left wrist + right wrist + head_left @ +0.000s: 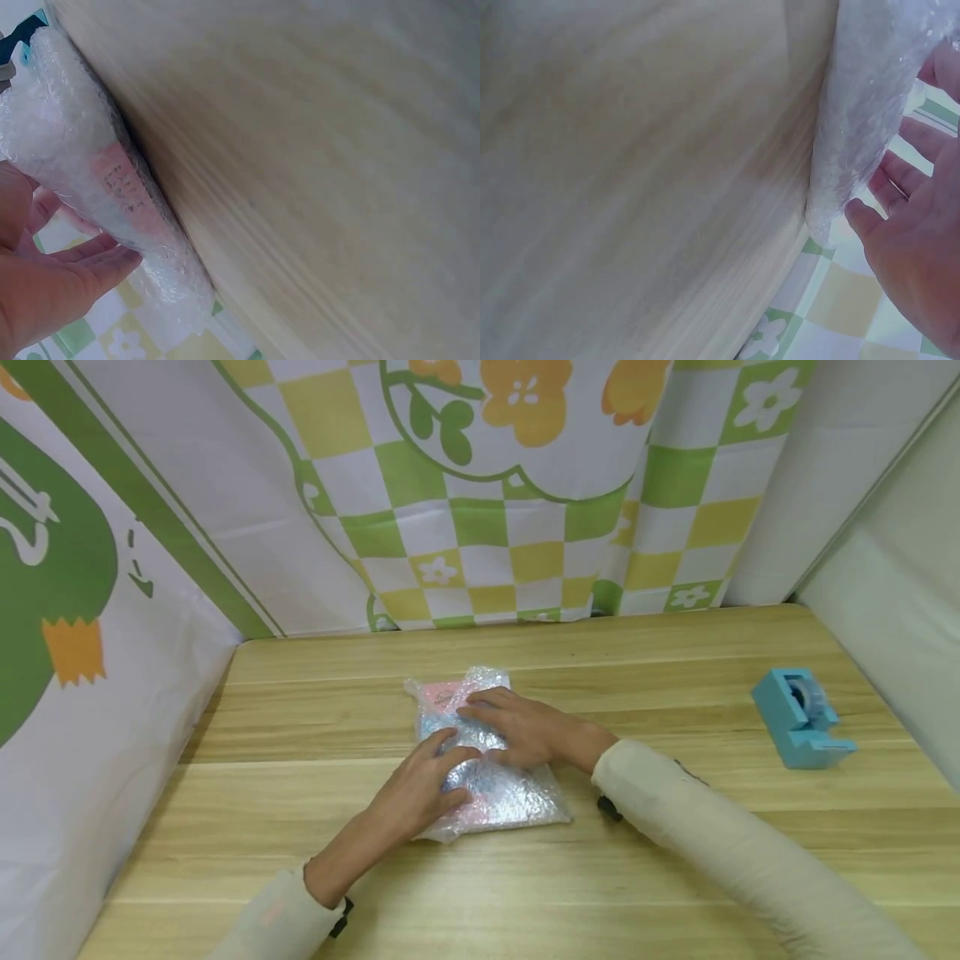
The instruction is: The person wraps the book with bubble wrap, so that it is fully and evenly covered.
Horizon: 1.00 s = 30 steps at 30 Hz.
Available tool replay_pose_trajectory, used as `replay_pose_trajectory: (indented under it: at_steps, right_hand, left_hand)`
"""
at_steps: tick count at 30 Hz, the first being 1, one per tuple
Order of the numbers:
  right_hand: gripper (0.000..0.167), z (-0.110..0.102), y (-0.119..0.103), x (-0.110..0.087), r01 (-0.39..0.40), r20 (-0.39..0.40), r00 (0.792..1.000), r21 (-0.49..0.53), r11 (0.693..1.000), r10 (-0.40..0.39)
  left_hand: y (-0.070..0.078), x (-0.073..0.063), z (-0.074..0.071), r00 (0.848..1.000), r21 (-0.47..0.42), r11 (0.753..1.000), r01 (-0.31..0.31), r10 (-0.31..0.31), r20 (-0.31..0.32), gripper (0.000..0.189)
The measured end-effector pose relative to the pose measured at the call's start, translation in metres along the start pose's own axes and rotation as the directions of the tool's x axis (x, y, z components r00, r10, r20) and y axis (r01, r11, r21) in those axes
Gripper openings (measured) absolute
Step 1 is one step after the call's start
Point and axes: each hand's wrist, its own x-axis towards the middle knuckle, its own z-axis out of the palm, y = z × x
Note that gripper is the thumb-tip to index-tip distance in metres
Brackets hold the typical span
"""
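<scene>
A flat package in clear bubble wrap (521, 797) lies on the wooden table in the head view. Pink and blue show through the wrap; a pink part with dark print (122, 184) is visible in the left wrist view. My left hand (422, 785) rests on the package's left side, fingers spread. On its upper right part, my right hand (528, 731) touches the wrap with fingers extended. In the right wrist view, fingertips of the right hand (919, 232) meet the bubble wrap (862, 97). What exactly is inside cannot be made out.
A blue tape dispenser (806, 727) with a roll of clear tape stands on the right side of the wooden table (300, 718). A checked, flower-printed curtain (480, 527) hangs behind the table's far edge. White cloth flanks both sides.
</scene>
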Motion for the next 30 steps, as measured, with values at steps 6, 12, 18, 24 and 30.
replay_pose_trajectory:
  at_steps: [6,12,18,24,30]
  right_hand:
    - [0.068,-0.001,0.003,-0.002,0.007,-0.001,1.000,0.014,1.000,-0.007]
    - [0.067,-0.002,0.003,-0.003,0.003,0.001,1.000,0.008,1.000,-0.003]
    - [0.063,-0.002,0.005,-0.006,0.019,-0.006,1.000,0.018,1.000,-0.019]
    - [0.055,0.000,0.007,-0.010,0.065,-0.020,0.998,0.027,0.998,-0.064]
    - [0.056,-0.003,0.003,-0.017,0.079,-0.032,0.996,-0.003,0.997,-0.079]
  left_hand:
    - [-0.001,-0.001,0.000,1.000,0.037,0.999,-0.021,0.020,0.016,0.053]
    - [-0.003,-0.001,0.001,0.999,0.059,0.998,-0.035,0.033,0.029,0.052]
    - [-0.005,0.000,0.000,0.997,0.063,0.996,-0.064,0.061,0.047,0.050]
    - [-0.006,0.001,-0.004,0.992,0.064,0.994,-0.087,0.080,0.094,0.052]
    - [-0.005,0.000,-0.005,0.988,0.111,0.989,-0.096,0.081,0.129,0.052]
